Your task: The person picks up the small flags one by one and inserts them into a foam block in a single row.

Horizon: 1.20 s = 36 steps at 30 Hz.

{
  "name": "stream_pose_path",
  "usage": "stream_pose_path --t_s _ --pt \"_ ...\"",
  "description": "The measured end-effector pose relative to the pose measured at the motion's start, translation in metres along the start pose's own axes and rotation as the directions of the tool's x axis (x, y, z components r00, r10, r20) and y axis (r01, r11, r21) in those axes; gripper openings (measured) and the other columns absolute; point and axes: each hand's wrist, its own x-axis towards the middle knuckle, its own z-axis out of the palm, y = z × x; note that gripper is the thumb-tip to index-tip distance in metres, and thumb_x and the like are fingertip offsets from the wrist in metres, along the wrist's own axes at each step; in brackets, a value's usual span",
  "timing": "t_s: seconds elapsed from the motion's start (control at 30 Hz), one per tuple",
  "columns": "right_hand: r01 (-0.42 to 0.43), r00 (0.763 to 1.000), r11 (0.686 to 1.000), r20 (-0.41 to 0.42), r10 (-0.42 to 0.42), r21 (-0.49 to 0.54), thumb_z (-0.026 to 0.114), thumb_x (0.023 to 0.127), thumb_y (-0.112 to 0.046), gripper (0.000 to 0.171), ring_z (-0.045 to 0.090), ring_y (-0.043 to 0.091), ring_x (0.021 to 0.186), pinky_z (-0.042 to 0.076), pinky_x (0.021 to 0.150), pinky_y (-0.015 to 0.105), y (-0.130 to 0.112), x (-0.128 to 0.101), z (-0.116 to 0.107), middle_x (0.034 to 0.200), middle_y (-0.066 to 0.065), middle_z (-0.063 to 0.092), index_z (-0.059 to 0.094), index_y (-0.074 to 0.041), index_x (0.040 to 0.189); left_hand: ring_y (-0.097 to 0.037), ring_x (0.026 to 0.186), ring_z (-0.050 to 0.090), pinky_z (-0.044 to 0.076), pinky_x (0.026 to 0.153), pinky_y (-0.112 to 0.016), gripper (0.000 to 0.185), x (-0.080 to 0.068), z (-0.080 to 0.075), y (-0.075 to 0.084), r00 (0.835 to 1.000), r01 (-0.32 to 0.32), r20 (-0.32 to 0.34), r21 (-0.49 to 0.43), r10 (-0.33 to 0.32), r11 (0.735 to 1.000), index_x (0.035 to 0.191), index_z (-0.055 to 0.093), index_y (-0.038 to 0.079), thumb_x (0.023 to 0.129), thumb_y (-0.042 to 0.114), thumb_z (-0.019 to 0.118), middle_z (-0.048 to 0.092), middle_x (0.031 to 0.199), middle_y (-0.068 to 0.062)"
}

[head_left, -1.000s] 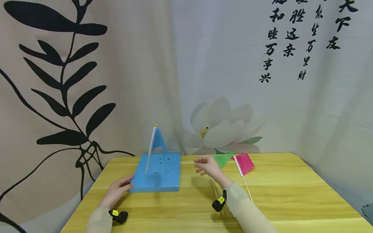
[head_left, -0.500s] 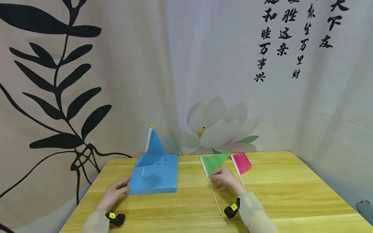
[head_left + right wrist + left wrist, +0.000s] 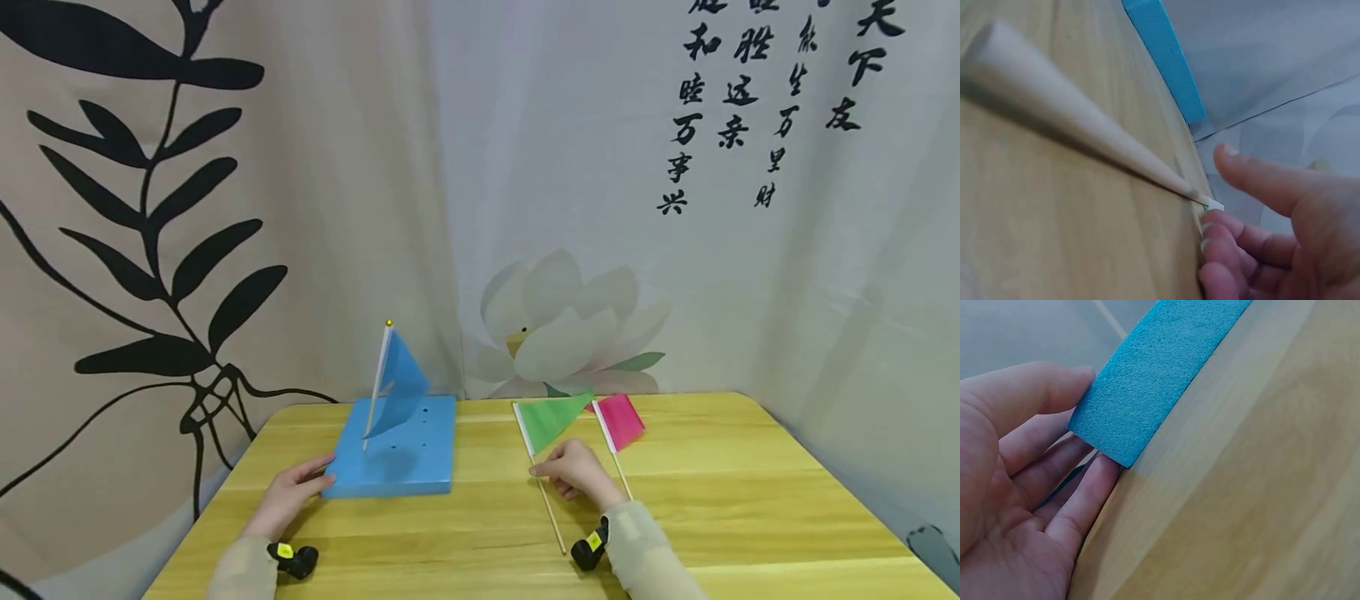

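A blue foam block (image 3: 390, 458) with several holes lies on the yellow table (image 3: 480, 533). A blue flag (image 3: 401, 385) stands in the block on a thin stick. My left hand (image 3: 288, 493) rests at the block's near left corner. In the left wrist view its thumb lies along the top edge of the block (image 3: 1154, 375) and straight fingers (image 3: 1085, 494) lie beside the corner. My right hand (image 3: 576, 473) sits over the stick (image 3: 550, 510) of a green flag (image 3: 551, 417) lying flat. In the right wrist view, fingertips (image 3: 1210, 220) touch the stick (image 3: 1085, 125) and one digit is lifted off it.
A pink flag (image 3: 619, 421) lies on the table right of the green one, its stick passing beside my right hand. Printed curtains hang close behind the table's far edge and along both sides.
My right hand has moved from near the blue block to the right and down onto the green flag's stick. My left hand has stayed at the block's corner.
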Motion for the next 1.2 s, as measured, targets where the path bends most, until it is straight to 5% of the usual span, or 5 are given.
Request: stream_pose_path --t_s 0.3,1.2 --pt "0.053 0.998 0.992 -0.012 -0.055 -0.114 0.084 0.076 -0.026 0.047 0.037 0.009 0.037 0.041 0.035 0.021 -0.0032 -0.0022 0.001 0.044 -0.005 0.04 0.044 -0.016 0.052 -0.042 0.135 0.034 0.037 0.106 -0.053 0.064 -0.0006 -0.0002 0.0037 1.0 -0.002 -0.005 0.022 0.002 1.0 0.145 0.042 -0.002 0.094 0.029 0.065 0.033 0.15 -0.025" --pt "0.026 0.998 0.988 -0.048 -0.033 -0.152 0.076 0.073 -0.007 0.035 0.04 0.01 0.037 0.044 0.036 0.023 -0.0027 -0.0052 -0.0012 0.043 -0.004 0.042 0.049 -0.012 0.051 -0.042 0.135 0.034 0.038 0.106 -0.052 0.064 -0.0036 0.0043 0.0032 1.0 0.016 -0.024 0.021 -0.015 1.0 0.145 0.042 -0.002 0.094 0.029 0.066 0.033 0.15 -0.026"
